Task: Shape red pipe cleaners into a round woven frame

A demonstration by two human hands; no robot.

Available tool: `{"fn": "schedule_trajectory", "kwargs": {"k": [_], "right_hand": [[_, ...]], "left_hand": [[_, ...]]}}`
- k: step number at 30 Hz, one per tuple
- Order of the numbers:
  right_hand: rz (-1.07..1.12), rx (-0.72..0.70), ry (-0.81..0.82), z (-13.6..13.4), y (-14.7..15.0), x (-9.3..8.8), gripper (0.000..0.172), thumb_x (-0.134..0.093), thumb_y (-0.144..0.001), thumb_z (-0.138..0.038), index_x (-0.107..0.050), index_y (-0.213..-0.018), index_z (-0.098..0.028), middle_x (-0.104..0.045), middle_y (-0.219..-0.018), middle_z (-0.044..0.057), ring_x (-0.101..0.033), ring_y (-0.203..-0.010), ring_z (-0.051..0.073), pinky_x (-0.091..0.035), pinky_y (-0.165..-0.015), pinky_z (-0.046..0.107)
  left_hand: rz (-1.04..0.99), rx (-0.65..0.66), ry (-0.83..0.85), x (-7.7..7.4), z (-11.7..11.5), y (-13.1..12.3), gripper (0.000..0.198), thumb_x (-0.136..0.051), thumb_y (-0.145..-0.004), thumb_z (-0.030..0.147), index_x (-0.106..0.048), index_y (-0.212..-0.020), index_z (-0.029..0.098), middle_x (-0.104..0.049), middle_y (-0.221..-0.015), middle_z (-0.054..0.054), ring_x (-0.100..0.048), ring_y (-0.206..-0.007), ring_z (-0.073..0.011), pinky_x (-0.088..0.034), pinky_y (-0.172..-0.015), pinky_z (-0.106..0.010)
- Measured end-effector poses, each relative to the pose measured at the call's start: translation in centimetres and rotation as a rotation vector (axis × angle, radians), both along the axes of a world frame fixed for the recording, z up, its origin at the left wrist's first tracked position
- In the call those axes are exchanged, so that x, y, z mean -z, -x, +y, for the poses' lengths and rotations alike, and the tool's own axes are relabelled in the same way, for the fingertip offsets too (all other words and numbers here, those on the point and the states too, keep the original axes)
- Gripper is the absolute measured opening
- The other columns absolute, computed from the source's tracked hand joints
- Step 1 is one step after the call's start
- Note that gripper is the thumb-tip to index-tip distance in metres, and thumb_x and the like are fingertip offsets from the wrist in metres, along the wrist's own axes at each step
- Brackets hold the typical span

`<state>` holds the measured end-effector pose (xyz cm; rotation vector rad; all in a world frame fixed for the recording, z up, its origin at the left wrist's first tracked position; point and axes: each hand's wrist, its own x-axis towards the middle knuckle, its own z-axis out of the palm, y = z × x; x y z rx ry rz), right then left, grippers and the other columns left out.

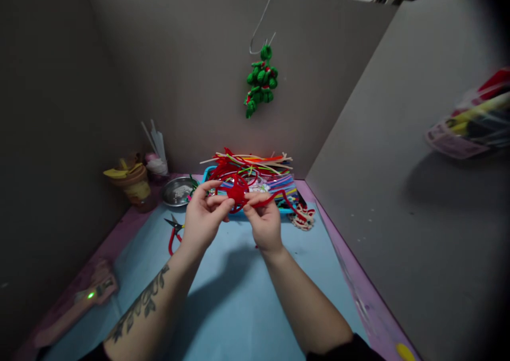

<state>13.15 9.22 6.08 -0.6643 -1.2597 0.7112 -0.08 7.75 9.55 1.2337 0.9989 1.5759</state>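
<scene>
A red pipe-cleaner piece [238,191] with a dense middle and several loops is held up between both hands, above the blue mat. My left hand [205,212] pinches its left side with thumb and fingers. On the other side, my right hand [263,220] grips its right edge, and a bent red strand [283,195] runs out to the right past the fingers. Behind the hands is a blue basket [207,174] heaped with colorful pipe cleaners [255,161]. The hands partly cover the loops and the basket.
Red-handled scissors [172,240] and a metal bowl [175,192] are left of the hands. A pink glue gun [93,297] lies nearer left. Pots [133,185] stand at the back left. A green ornament [262,82] hangs ahead. A beige-and-red piece [303,218] lies right of the basket.
</scene>
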Motion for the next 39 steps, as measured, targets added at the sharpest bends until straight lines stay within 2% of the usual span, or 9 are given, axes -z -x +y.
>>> {"fn": "schedule_trajectory", "kwargs": {"k": [6,11,16,24,32,36,39], "right_hand": [[0.008,-0.007,-0.052,-0.05,0.00,-0.25,0.009,-0.068,-0.080,-0.022,-0.060,-0.077,-0.022,-0.067,-0.088,0.002,-0.063,-0.090,0.018,-0.049,-0.085,0.035],[0.008,-0.018,-0.034,-0.09,-0.02,-0.26,0.010,-0.069,-0.080,-0.024,-0.060,-0.078,-0.022,-0.067,-0.088,0.002,-0.064,-0.090,0.019,-0.049,-0.086,0.035],[0.044,-0.030,0.050,-0.16,0.15,-0.06,0.012,-0.069,-0.080,-0.026,-0.058,-0.084,-0.022,-0.066,-0.093,0.002,-0.063,-0.092,0.018,-0.049,-0.086,0.035],[0.069,0.047,0.150,0.03,0.16,-0.35,0.016,-0.071,-0.076,-0.025,-0.056,-0.077,-0.020,-0.062,-0.077,-0.002,-0.061,-0.079,0.016,-0.047,-0.081,0.032],[0.066,0.024,0.157,-0.08,0.19,-0.50,0.016,-0.072,-0.075,-0.025,-0.057,-0.075,-0.020,-0.060,-0.074,-0.003,-0.057,-0.072,0.014,-0.045,-0.074,0.029],[0.081,0.005,0.153,-0.26,0.39,-0.56,0.015,-0.072,-0.075,-0.024,-0.057,-0.075,-0.021,-0.060,-0.073,-0.004,-0.057,-0.072,0.013,-0.045,-0.075,0.029],[0.089,-0.012,0.146,-0.21,0.32,-0.46,0.015,-0.072,-0.075,-0.023,-0.057,-0.075,-0.021,-0.060,-0.073,-0.004,-0.057,-0.072,0.013,-0.045,-0.075,0.029]], "left_hand": [[-0.027,-0.018,-0.020,0.41,0.15,0.05,0.046,-0.076,-0.071,0.028,-0.051,-0.109,0.021,-0.067,-0.065,0.004,-0.049,-0.042,-0.0054,-0.037,-0.036,-0.013],[-0.047,-0.007,-0.024,0.56,0.22,0.19,0.048,-0.076,-0.072,0.027,-0.051,-0.112,0.023,-0.066,-0.064,0.006,-0.045,-0.040,-0.0040,-0.035,-0.035,-0.012],[0.013,0.023,-0.013,0.16,0.08,0.19,0.051,-0.076,-0.072,0.026,-0.051,-0.116,0.020,-0.066,-0.063,0.005,-0.052,-0.047,-0.0069,-0.041,-0.040,-0.014],[0.070,0.077,0.024,-0.23,-0.20,-0.29,0.057,-0.076,-0.070,0.023,-0.048,-0.119,0.017,-0.069,-0.067,0.003,-0.057,-0.051,-0.0086,-0.049,-0.050,-0.018],[-0.006,0.028,-0.073,0.36,-0.02,-0.36,0.050,-0.077,-0.070,0.023,-0.048,-0.110,0.023,-0.066,-0.067,0.006,-0.053,-0.048,-0.0063,-0.040,-0.042,-0.014],[0.005,0.020,-0.116,0.35,-0.33,-0.41,0.049,-0.076,-0.072,0.022,-0.050,-0.114,0.024,-0.066,-0.067,0.005,-0.055,-0.052,-0.0066,-0.038,-0.043,-0.014],[0.017,0.029,-0.098,0.19,-0.33,-0.28,0.056,-0.076,-0.072,0.024,-0.048,-0.121,0.024,-0.066,-0.068,0.005,-0.056,-0.052,-0.0073,-0.039,-0.043,-0.015]]}}
